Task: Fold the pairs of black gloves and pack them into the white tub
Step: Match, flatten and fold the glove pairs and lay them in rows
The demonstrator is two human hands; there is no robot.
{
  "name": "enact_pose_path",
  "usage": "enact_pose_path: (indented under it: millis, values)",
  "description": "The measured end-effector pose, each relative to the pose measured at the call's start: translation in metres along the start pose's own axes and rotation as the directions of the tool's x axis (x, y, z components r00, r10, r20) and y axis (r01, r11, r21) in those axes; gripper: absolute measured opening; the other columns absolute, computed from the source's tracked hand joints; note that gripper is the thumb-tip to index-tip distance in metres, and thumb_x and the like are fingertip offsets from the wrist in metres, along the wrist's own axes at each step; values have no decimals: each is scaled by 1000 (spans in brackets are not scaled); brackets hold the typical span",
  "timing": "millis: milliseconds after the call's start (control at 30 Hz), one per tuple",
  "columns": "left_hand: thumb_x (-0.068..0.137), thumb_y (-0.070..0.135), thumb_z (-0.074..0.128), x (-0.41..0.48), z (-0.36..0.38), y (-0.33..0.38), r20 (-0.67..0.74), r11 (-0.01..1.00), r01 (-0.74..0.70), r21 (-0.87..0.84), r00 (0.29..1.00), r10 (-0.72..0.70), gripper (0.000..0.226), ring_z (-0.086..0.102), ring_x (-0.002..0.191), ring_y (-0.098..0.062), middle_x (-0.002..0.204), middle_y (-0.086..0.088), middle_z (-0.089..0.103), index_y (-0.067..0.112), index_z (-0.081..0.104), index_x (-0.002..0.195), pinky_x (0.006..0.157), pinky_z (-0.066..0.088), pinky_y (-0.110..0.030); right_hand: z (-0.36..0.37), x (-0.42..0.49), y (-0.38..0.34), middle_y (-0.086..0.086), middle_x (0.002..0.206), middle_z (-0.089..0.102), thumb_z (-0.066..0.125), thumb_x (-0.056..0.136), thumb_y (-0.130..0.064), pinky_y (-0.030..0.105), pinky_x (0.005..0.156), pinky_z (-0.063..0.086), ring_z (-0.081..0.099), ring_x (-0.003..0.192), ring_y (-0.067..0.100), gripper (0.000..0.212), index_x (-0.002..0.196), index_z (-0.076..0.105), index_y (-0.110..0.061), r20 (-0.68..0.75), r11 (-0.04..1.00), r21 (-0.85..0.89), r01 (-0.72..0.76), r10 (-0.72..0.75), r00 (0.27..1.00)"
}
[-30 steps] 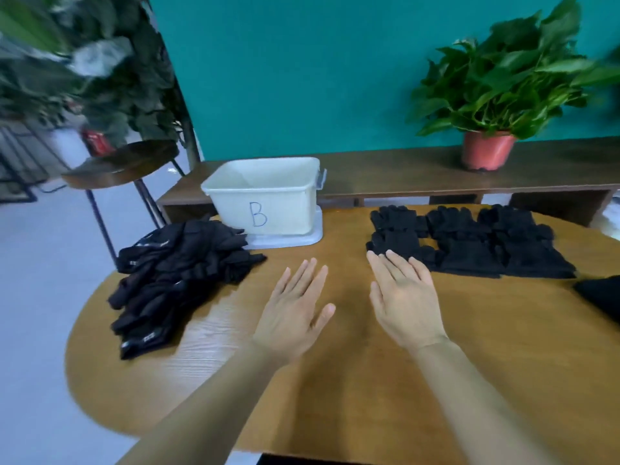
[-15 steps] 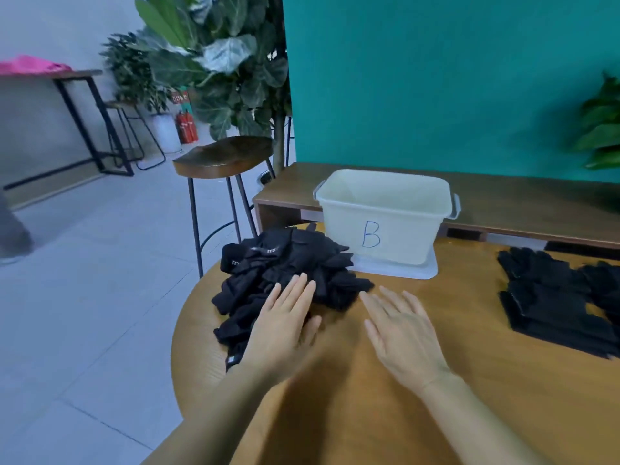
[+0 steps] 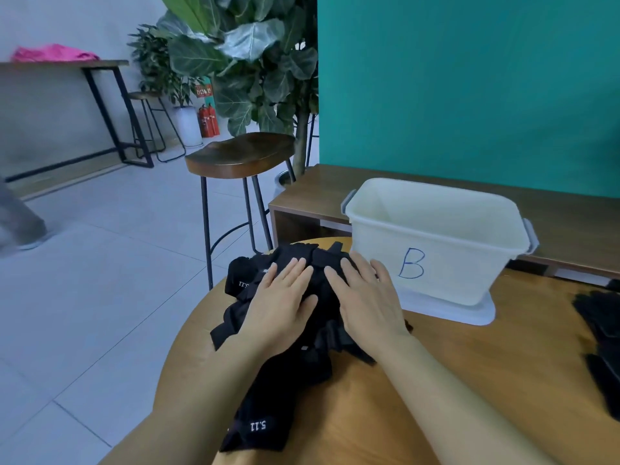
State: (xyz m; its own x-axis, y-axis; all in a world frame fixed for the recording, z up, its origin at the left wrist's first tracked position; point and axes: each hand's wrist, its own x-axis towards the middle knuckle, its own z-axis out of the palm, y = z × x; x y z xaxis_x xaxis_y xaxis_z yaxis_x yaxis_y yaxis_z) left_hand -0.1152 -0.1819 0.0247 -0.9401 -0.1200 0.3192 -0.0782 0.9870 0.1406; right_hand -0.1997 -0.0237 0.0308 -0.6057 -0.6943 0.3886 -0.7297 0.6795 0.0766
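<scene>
A loose heap of black gloves (image 3: 268, 391) with white "5.11" labels lies at the left edge of the round wooden table (image 3: 469, 380). My left hand (image 3: 281, 307) and my right hand (image 3: 365, 297) rest flat on top of the heap, side by side, fingers spread and gripping nothing. Just right of the hands is the white tub (image 3: 436, 243), marked "B" and standing on its lid; its inside looks empty. More black gloves (image 3: 604, 337) lie laid out at the table's right edge, partly cut off by the frame.
A wooden bar stool (image 3: 240, 156) stands beyond the table's left edge. A low wooden bench (image 3: 312, 193) runs behind the tub along a teal wall. A large leafy plant (image 3: 255, 62) rises behind the stool. Grey tiled floor lies to the left.
My view has swung left. Both hands moved left and forward from the bare tabletop onto the glove heap, and they now press on it.
</scene>
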Motion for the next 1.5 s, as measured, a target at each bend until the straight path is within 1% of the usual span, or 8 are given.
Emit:
enact_pose_path:
  millis: [133,300,633,867,1033,1167,1367,1500]
  values:
    - [90,65,0,-3,9,-6,34,999,6,-43,999,-5,84,-5,150,-2,165,8,9,23,26,157,113,-25,-21,9,11,0,19,139,55,89,63,-13,51,109,39,40,139,36,60,119,68,-19,47,999,-14,-33,33,998]
    - [91,66,-5,-9,7,-5,28,993,9,-118,1000,-6,84,-5,150,0,164,11,10,26,29,156,117,-21,-26,11,3,7,13,119,68,89,59,-14,43,99,38,55,124,35,21,71,73,-21,-114,999,-23,30,-32,993]
    - [100,46,6,-28,-12,33,-61,989,-73,-130,996,66,67,13,151,-8,161,1,28,18,39,152,122,-9,-29,-20,-81,45,15,113,69,75,53,1,42,89,35,48,114,34,30,77,68,-15,-277,987,-139,86,-122,953]
    - [101,39,11,-57,3,96,-33,973,-179,-144,984,176,63,20,151,-13,159,-3,32,14,43,149,123,-4,-33,-43,-189,72,13,114,69,81,55,-1,41,94,36,57,116,36,31,80,73,-16,-130,987,-118,108,-123,984]
    - [97,45,7,-64,16,143,26,960,-221,-171,973,229,71,21,151,-15,159,-5,33,14,43,149,121,-8,-30,-58,-237,95,13,110,72,78,57,7,41,96,33,61,114,37,38,90,77,-13,-123,990,-47,-132,126,984]
    - [106,40,21,-52,28,170,118,961,-234,-150,961,252,54,17,151,-12,161,0,30,17,36,152,121,-8,-30,-60,-239,100,9,105,74,61,86,-22,40,99,32,58,120,33,19,91,77,-13,-71,958,-95,-271,265,962]
    - [107,36,36,-36,51,187,210,973,-187,-136,954,213,50,28,147,-11,156,5,39,21,32,154,120,0,-30,-56,-216,92,5,133,62,4,95,-63,42,112,16,28,145,26,82,109,71,-17,218,892,-109,-440,453,864]
    - [104,42,42,-28,60,186,253,982,-131,-137,954,163,54,39,135,-19,145,5,49,23,32,153,114,19,-35,-47,-203,94,7,156,36,16,94,-70,48,119,5,-2,151,27,74,134,53,-19,346,885,-111,-452,461,817]
